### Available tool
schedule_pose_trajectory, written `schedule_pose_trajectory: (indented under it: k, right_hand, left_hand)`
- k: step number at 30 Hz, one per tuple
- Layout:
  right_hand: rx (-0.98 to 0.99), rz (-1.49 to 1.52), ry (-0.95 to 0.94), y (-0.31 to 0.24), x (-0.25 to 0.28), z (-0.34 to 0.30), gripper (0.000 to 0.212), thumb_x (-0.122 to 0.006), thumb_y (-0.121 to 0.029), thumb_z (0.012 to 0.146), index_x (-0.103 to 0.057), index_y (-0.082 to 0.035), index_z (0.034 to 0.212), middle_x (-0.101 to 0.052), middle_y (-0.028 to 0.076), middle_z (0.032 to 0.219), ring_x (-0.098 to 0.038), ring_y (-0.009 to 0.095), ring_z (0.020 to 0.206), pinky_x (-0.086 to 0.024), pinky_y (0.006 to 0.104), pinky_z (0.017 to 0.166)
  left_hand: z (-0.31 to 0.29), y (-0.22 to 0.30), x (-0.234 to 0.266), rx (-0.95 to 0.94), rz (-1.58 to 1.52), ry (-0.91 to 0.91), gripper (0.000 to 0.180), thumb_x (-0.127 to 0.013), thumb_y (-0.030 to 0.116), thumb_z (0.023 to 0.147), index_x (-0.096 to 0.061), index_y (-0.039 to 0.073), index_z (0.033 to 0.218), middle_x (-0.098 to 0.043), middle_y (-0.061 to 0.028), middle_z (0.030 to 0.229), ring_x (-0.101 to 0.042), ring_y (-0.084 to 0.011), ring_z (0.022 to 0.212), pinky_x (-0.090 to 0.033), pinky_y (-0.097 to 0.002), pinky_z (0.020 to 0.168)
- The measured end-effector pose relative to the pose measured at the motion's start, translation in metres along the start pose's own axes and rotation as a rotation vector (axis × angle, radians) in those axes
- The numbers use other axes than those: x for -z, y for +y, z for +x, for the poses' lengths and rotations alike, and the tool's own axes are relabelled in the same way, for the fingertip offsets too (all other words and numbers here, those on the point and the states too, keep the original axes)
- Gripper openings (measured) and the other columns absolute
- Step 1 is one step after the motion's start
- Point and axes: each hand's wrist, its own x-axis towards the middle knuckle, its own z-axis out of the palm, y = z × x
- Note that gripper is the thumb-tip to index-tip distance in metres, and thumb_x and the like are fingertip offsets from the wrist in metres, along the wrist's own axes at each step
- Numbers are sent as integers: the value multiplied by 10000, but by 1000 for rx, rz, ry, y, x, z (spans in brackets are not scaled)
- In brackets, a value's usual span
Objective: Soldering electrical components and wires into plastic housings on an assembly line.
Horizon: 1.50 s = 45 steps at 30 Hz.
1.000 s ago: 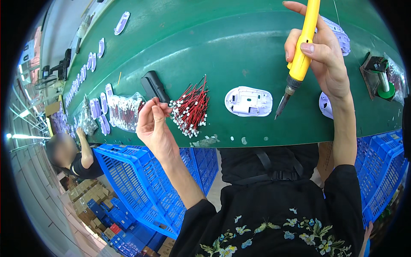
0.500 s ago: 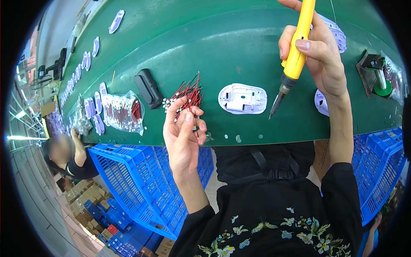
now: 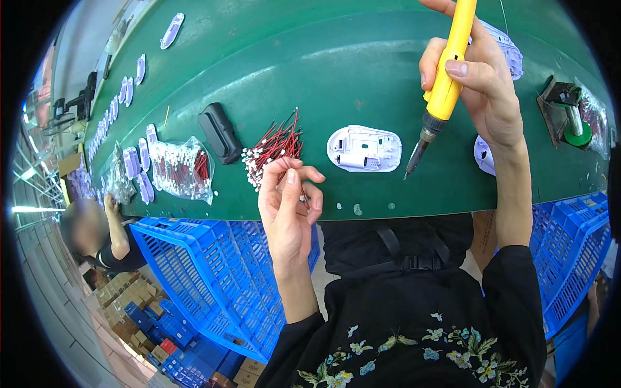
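Holding a yellow soldering iron [image 3: 449, 71] was the right hand [image 3: 495, 97], with its grip wrapped snugly round the handle, thumb laid along the side. The iron slanted down to the left, and its metal tip ended just beside the white shell [image 3: 381, 149] without touching it as far as I could see. Couldn't really tell how high the tip hung over the green bench [image 3: 323, 77].

That shell lay flat on the bench between the two hands, moulded inside facing up, slots and little compartments showing.

Over on the other side, the left hand [image 3: 290, 216] had its grip pinched, thumb against index fingertip, on some thin wire [image 3: 303, 195] that dangled down by the curled-in fingers. Too small to say how many strands. It was right at the near edge of a loose wire pile [image 3: 275, 143], all red and black leads with white connectors.

Next to the pile sat a chunky black case [image 3: 220, 134], then a clear bag [image 3: 182, 169] stuffed with more of the same leads. Way off to the right stood a holder with a green spool [image 3: 577, 136], and a second shell [image 3: 483, 155] peeked out beside the right forearm. Blue crate [image 3: 213, 278] below the bench on the left, too.
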Motion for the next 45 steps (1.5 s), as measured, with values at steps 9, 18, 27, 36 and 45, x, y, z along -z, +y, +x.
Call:
schedule_pose_trajectory:
  k: [9,18,27,36,45]
  right_hand:
    - [9,6,-9,0,-1,0,810,-707,-150,832,-286,-12,1510,-699,195,865,-686,250,781,-534,316,749]
    - [2,9,-1,-1,0,-1,824,-717,-151,823,-285,-15,1512,-699,195,866,-682,248,777,-532,321,750]
    - [3,-16,11,-2,-1,0,824,-723,-157,820,-292,-16,1508,-698,191,855,-681,253,774,-531,320,747]
    - [10,-22,0,-2,-1,0,831,-733,-161,819,-289,-21,1508,-698,193,861,-681,245,777,-531,318,743]
    - [-27,26,-9,-5,-1,-1,834,-732,-144,819,-286,-26,1513,-695,188,864,-679,240,781,-530,318,743]
  left_hand:
    - [2,2,3,82,-123,-64,414,-463,175,1089,-375,14,1461,-639,-186,1070,-639,-172,772,-430,-215,454]
    - [-4,8,0,106,-174,-59,680,-449,20,865,-329,-56,1530,-554,-249,1372,-613,-349,1219,-591,-386,825]
    - [-7,5,2,101,-33,-92,528,-584,85,1023,-378,-47,1490,-652,-191,1258,-699,-219,1008,-515,-229,587]
    - [-8,4,3,117,67,-98,293,-532,46,1043,-474,-6,1326,-674,-277,1231,-719,-202,948,-349,-151,440]
    - [-8,2,3,127,22,-102,106,-518,87,1071,-494,47,1166,-682,-313,1223,-707,-156,821,-331,-174,468]
